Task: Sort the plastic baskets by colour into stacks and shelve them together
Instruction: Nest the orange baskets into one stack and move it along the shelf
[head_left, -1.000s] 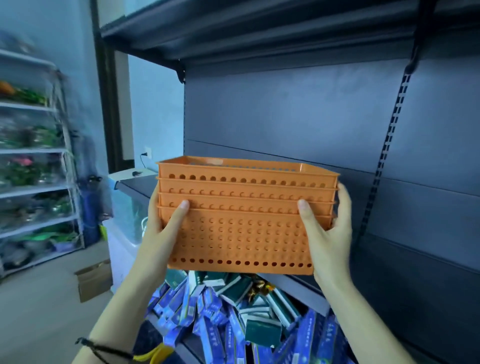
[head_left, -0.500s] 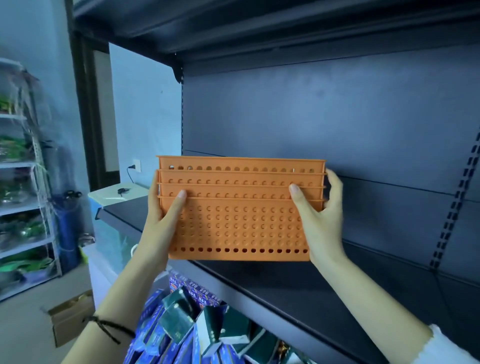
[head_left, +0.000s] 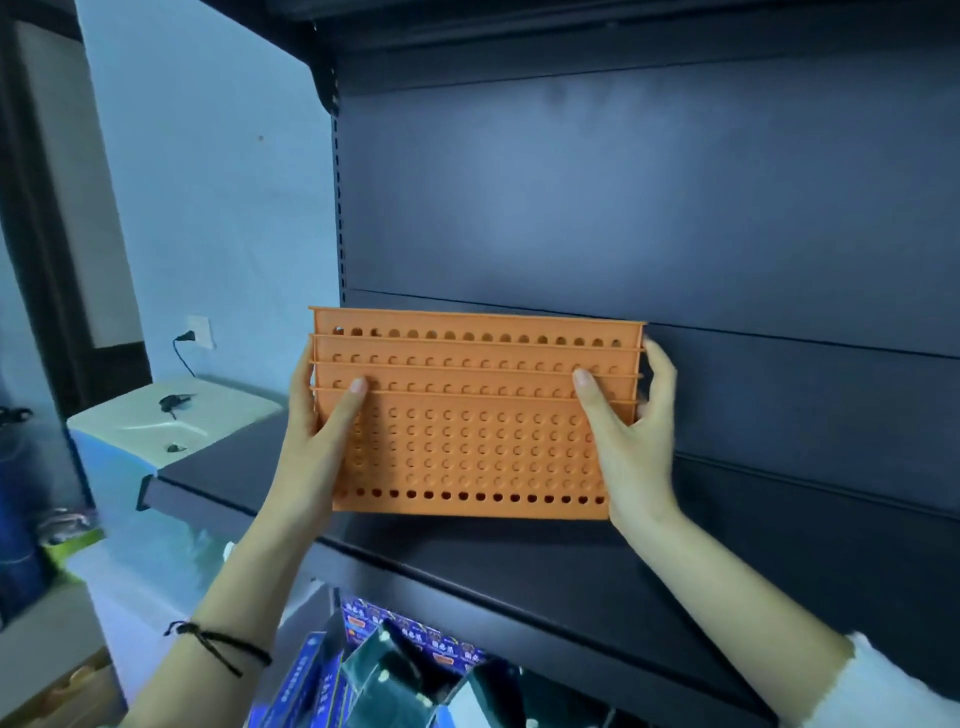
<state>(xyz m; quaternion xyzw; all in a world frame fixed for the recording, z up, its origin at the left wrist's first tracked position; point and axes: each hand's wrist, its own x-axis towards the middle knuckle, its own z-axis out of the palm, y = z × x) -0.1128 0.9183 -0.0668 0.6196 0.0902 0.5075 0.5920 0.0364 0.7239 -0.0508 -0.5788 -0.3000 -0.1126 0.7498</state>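
Note:
A nested stack of orange perforated plastic baskets (head_left: 472, 431) is held upright over the dark shelf board (head_left: 519, 566), its bottom edge at or just above the surface. My left hand (head_left: 317, 441) grips the stack's left end, thumb across the front. On the right end my right hand (head_left: 631, 441) holds it with the thumb in front and the fingers curled behind. Only orange baskets are in view.
The dark back panel (head_left: 649, 208) of the shelving rises behind the stack, with another shelf overhead. Blue and green boxes (head_left: 374, 670) lie piled on the level below. A pale appliance top (head_left: 171, 415) stands to the left, under a wall socket (head_left: 200, 332).
Both hands have carried the orange stack up from in front of the boxes, forward over the dark shelf board and closer to the back panel. The grip is unchanged.

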